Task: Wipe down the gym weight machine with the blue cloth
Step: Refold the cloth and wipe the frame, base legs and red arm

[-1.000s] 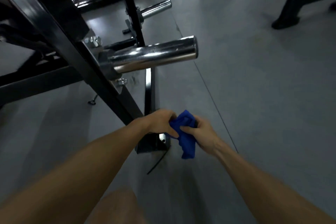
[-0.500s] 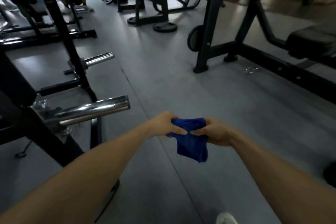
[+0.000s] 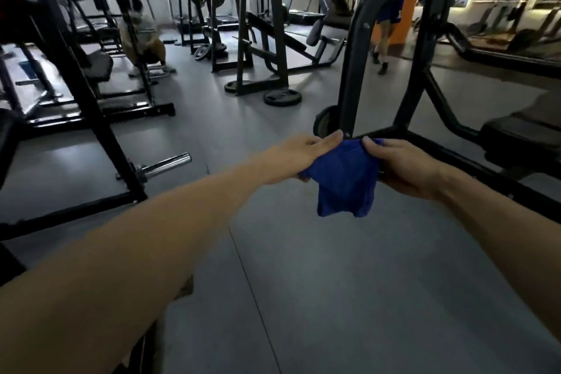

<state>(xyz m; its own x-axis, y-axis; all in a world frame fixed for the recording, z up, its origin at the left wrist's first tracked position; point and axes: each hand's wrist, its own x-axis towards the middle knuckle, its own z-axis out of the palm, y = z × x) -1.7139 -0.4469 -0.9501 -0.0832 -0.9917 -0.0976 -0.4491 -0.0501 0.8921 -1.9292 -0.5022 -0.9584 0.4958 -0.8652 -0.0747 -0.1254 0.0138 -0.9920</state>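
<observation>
I hold the blue cloth (image 3: 344,179) in mid-air, left hand (image 3: 299,159) and right hand (image 3: 400,168) fingers pinching its top edge. Risk: slack grip drops it to the floor (image 3: 334,282) short of the weight machine (image 3: 391,48).

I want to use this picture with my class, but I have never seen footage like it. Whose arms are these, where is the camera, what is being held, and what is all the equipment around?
The camera sits on a person's head, looking forward and down, so the arms are that person's own. The left hand and right hand each grip an upper edge of a blue cloth, which hangs between them in the air, touching no machine. To the left stands a black weight rack with a shiny steel peg for weight plates. Behind the hands rises a dark machine frame. A weight plate lies on the grey floor. Farther back are more machines and two other people.
</observation>
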